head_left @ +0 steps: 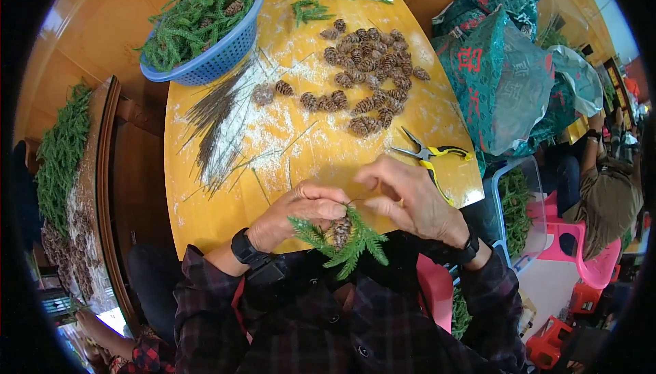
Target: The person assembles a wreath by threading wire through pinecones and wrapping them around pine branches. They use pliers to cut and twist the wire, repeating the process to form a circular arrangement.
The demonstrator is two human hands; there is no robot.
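My left hand (304, 211) is closed on a green artificial pine sprig (350, 261), pinching it near its upper end. A brown pinecone (341, 233) sits among the fronds, just under my fingertips. A thin dark stem or wire sticks out above the pinch. Close to the right of it, my right hand (413, 199) is raised with thumb and fingers curved and apart; nothing shows between them. Beyond my right hand, pliers (430, 152) with yellow and black handles lie on the table (314, 162), jaws parted.
Many loose pinecones (369, 66) lie at the far middle. Dark thin wires (213, 124) lie in white flakes. A blue basket (212, 66) of green sprigs stands far left. Green plastic bags (502, 80) and a clear bin (529, 210) are at right. Another person (605, 199) sits far right.
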